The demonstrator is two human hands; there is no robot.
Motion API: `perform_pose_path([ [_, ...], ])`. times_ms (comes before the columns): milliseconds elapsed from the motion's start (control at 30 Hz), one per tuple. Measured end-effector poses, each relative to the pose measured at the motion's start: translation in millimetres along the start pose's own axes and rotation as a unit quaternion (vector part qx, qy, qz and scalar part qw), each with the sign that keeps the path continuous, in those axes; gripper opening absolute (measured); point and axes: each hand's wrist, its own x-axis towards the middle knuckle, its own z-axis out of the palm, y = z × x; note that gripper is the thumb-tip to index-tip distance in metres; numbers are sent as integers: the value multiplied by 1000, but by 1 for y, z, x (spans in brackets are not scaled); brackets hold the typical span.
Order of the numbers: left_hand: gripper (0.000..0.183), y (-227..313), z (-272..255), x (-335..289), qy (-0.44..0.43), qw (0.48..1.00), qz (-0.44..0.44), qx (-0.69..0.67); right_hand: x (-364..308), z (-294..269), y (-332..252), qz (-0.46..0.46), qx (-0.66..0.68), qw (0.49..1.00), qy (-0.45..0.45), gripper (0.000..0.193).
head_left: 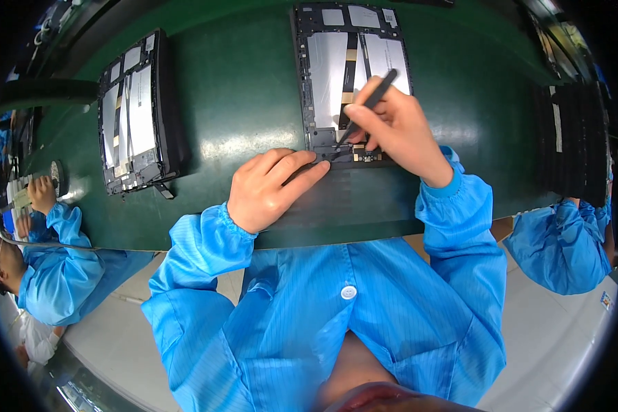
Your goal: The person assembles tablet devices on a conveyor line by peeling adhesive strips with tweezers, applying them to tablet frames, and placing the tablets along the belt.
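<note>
An opened tablet lies on the green table, its silver battery panels, black frame and dark ribbon cable facing up. My right hand pinches black tweezers over its lower part. The tips of the tweezers point down and left at the tablet's near edge, by a small board with gold-coloured parts. My left hand rests at the near left corner with fingers stretched out. Its fingertips touch the black frame; whether something tiny lies under them cannot be made out.
Another opened tablet lies on the left of the green table, on a thick black base. Dark stacked pieces stand at the right edge. Co-workers in blue sleeves sit at both sides.
</note>
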Motion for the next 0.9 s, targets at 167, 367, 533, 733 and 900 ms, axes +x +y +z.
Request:
perform_pose_path([
  [167, 42, -2, 5, -3, 11, 1000, -10, -21, -15, -14, 10, -66, -32, 997, 38, 15],
  [367, 40, -4, 5, -1, 20, 999, -11, -27, -15, -15, 13, -84, -117, 989, 30, 14],
  [533, 39, -4, 7, 0, 21, 999, -12, -30, -15, -14, 13, -101, -136, 985, 19, 15],
  [733, 39, -4, 8, 0, 16, 999, -15, -28, -15, -13, 18, -87, -31, 995, 28, 15],
  [900, 48, 1, 4, 2, 2, 1000, -7, 3, -16, -12, 19, -97, -74, 992, 31, 15],
])
